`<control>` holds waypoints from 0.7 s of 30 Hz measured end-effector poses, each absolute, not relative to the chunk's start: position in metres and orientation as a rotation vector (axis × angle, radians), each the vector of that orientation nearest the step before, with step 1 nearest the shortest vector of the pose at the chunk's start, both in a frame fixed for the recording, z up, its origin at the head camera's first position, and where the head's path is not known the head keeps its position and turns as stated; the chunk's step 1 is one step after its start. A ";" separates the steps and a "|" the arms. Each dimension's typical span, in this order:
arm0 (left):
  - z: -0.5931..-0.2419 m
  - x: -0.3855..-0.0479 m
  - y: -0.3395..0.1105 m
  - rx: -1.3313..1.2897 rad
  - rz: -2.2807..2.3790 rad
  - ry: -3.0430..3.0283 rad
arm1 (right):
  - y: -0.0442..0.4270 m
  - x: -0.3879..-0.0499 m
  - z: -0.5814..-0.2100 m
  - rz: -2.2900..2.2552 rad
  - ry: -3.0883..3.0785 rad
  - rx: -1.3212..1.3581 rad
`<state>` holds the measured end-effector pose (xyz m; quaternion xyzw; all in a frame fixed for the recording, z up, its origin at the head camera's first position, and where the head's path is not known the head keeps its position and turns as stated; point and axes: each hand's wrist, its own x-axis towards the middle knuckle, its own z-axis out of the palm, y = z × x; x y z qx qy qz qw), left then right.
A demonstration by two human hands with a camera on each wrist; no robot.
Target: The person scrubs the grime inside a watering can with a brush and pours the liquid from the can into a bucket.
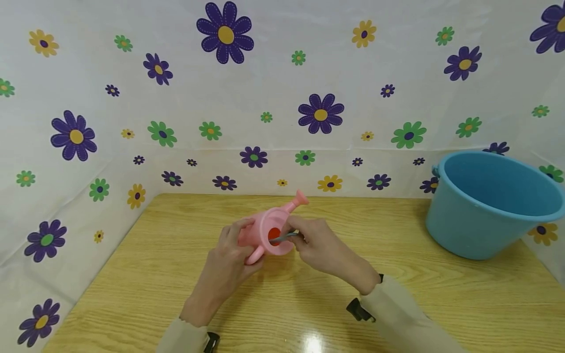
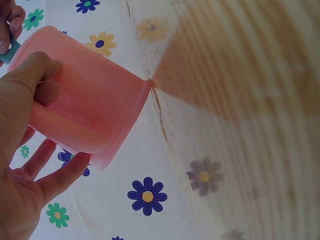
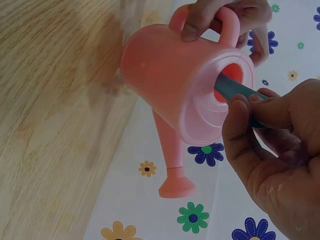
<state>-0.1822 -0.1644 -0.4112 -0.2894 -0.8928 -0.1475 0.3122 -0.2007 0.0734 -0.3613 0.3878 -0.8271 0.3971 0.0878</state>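
Observation:
A pink watering can (image 3: 165,75) is tilted over the table, its round opening toward me and its spout (image 1: 292,203) pointing away to the right. My left hand (image 1: 227,257) grips the can by its looped handle (image 1: 255,255). Between thumb and fingers, my right hand (image 1: 324,245) pinches a slim grey-teal stick-like thing (image 3: 235,90). One end of it reaches into the can's opening, where the inside looks red-orange. What that end is like stays hidden in the can. In the left wrist view, the can's base edge (image 2: 147,86) meets the table surface.
A large light-blue bucket (image 1: 468,225) stands on the wooden table (image 1: 176,289) at the right. White cloth (image 1: 265,78) printed with purple, green and yellow flowers hangs behind the table and along its sides.

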 end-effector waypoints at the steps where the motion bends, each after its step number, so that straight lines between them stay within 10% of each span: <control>1: -0.411 -0.182 -0.164 -0.764 -0.391 -2.353 | 0.073 -0.201 -0.362 1.164 -2.456 1.167; 21: -0.410 -0.183 -0.164 -0.755 -0.395 -2.368 | 0.082 -0.196 -0.349 1.066 -2.497 1.226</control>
